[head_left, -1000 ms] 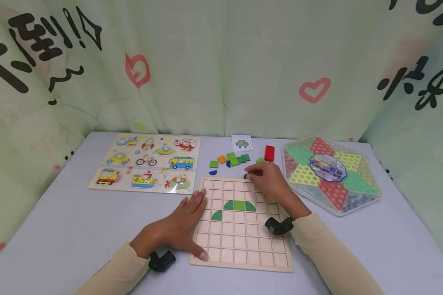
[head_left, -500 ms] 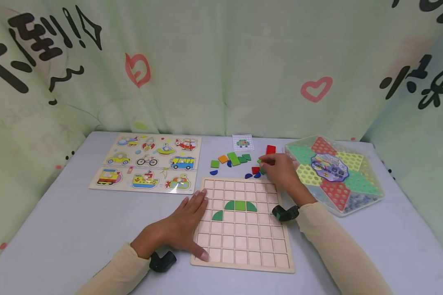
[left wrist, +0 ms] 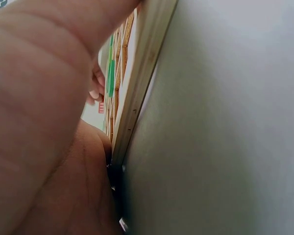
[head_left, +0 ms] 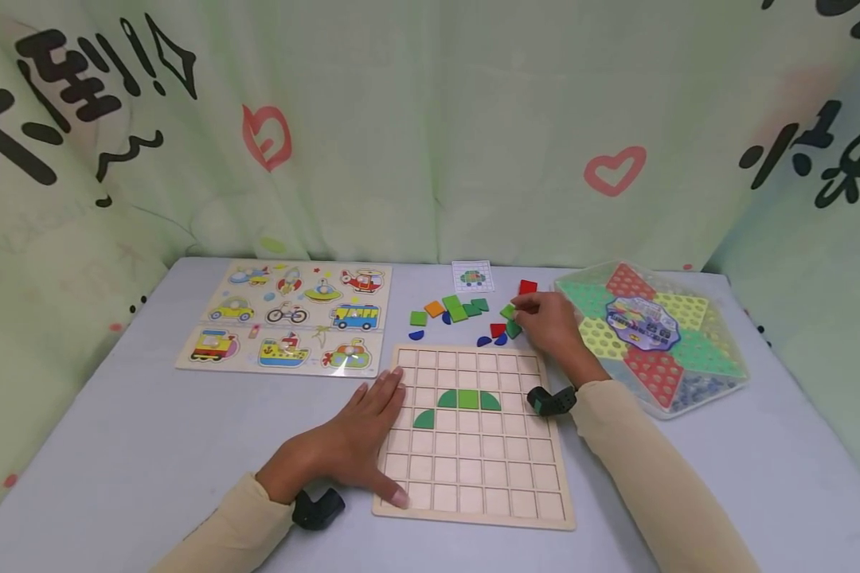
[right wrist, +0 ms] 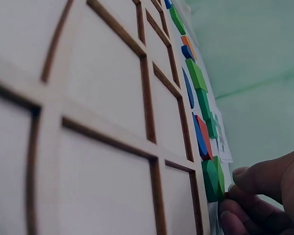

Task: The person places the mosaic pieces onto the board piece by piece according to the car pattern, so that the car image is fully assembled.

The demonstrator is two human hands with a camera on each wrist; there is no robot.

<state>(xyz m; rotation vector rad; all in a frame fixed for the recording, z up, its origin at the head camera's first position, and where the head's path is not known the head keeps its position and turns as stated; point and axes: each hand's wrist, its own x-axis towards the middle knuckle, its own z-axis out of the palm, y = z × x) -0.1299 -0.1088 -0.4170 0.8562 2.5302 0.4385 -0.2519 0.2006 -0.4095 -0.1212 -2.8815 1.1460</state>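
Observation:
In the head view my left hand (head_left: 354, 434) lies spread over the left edge of a wooden grid board (head_left: 473, 516), thumb near its lower left corner. On the board sit a light green square tile (head_left: 468, 399) and dark green quarter-round tiles (head_left: 424, 419). Beyond the board's upper right corner, my right hand (head_left: 555, 330) has its fingertips at the red tiles (head_left: 528, 286), partly covering them. A red tile (right wrist: 227, 195) shows as a sliver at its pinched thumb and fingers in the right wrist view. A light green tile (head_left: 507, 312) and dark green tile (head_left: 514, 329) lie beside them.
Several loose tiles lie behind the board, including an orange tile (head_left: 435, 308) and a blue half-round tile (head_left: 416, 335). A picture card (head_left: 473, 276) is at the back. A vehicle puzzle board (head_left: 283, 318) lies left, a hexagonal game box (head_left: 648, 338) right.
My right hand has moved right from the blue pieces, past the green ones, to the red tiles, uncovering small red and blue pieces. My left hand has stayed on the board.

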